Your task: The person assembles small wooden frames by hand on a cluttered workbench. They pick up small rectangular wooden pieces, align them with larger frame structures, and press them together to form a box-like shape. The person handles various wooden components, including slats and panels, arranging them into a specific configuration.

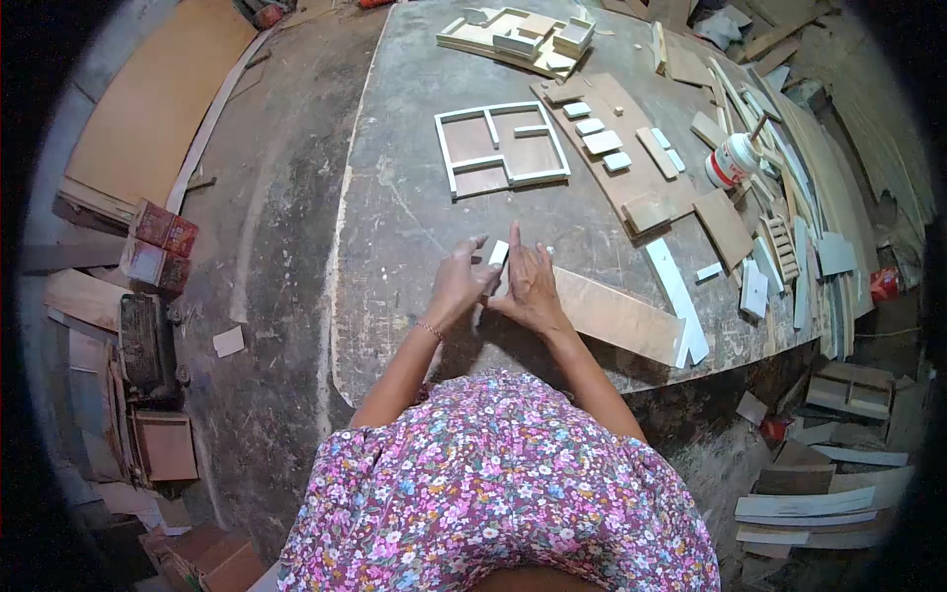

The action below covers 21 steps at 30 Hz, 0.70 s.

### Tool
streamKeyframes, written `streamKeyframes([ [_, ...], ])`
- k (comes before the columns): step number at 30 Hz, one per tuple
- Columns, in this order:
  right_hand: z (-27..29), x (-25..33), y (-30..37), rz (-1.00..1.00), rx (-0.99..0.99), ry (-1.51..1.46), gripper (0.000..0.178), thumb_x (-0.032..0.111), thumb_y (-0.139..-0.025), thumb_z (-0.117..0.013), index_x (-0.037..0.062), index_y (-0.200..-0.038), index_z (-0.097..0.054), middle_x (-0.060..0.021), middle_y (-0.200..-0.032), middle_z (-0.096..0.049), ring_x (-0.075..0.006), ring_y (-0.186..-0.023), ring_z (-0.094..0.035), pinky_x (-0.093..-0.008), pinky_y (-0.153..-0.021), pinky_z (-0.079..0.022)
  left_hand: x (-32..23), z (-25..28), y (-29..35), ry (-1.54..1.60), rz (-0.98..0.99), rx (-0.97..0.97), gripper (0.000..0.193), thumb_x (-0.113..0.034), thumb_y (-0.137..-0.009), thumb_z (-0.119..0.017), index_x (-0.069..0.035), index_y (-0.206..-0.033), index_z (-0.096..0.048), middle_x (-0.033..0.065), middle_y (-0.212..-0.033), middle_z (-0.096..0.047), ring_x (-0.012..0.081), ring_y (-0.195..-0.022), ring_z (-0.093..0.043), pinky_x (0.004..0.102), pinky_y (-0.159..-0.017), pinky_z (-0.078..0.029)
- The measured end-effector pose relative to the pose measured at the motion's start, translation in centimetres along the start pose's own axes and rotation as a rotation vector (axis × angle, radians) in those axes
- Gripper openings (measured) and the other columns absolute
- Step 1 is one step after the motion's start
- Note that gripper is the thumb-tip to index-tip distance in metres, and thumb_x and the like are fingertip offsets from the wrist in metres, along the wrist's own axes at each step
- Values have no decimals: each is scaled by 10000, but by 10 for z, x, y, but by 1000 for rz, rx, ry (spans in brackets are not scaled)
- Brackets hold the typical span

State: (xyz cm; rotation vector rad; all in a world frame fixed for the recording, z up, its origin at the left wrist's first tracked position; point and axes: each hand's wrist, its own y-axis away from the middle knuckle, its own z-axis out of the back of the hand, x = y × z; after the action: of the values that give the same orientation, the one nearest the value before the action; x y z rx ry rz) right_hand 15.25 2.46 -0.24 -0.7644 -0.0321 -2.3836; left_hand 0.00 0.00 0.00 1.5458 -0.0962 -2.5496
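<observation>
Over the near part of the table, my left hand (459, 284) is closed, its fingers and thumb at a small white wooden block (499, 254). Close beside it, my right hand (533, 288) has its index finger stretched forward and its thumb reaching toward the left hand. Whether the right hand touches the block cannot be made out. A flat wooden board (617, 318) lies just right of my right hand. Farther off sits a miniature frame of white-edged strips (511, 181), divided inside like a small floor plan.
A long brown board (631, 192) bears several small white-edged pieces. To its right stand a white glue bottle (732, 160) and a small slatted wooden piece (779, 247). A built-up wooden model (523, 41) is at the far edge. White strips (677, 296) and offcuts lie at the right.
</observation>
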Motion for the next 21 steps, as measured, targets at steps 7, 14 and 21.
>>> streamKeyframes([
  [7,-8,-4,1,52,-75,-16,1269,346,-550,-799,-12,-1442,28,-182,-1171,-516,-335,-1121,-485,-554,-1041,-250,-2,1,-7,166,65,129,538,-149,-830,-654,11,-1299,-445,209,-1158,-578,267,-1005,-597,354,-832,-499],
  [14,-7,0,-1,29,-57,-35,1288,389,-547,-806,-4,-1445,30,-193,-1203,-502,-337,-1146,-474,-562,-1038,-246,-10,4,-7,228,161,128,600,-159,-809,-683,8,-1320,-414,220,-1109,-587,259,-944,-607,342,-790,-510],
  [21,-7,-2,-2,14,-61,-24,1284,391,-551,-803,-10,-1444,30,-195,-1187,-506,-335,-1126,-483,-565,-1032,-251,-3,4,-14,200,142,162,621,-155,-807,-683,-11,-1340,-399,212,-1043,-609,243,-888,-620,333,-731,-519],
])
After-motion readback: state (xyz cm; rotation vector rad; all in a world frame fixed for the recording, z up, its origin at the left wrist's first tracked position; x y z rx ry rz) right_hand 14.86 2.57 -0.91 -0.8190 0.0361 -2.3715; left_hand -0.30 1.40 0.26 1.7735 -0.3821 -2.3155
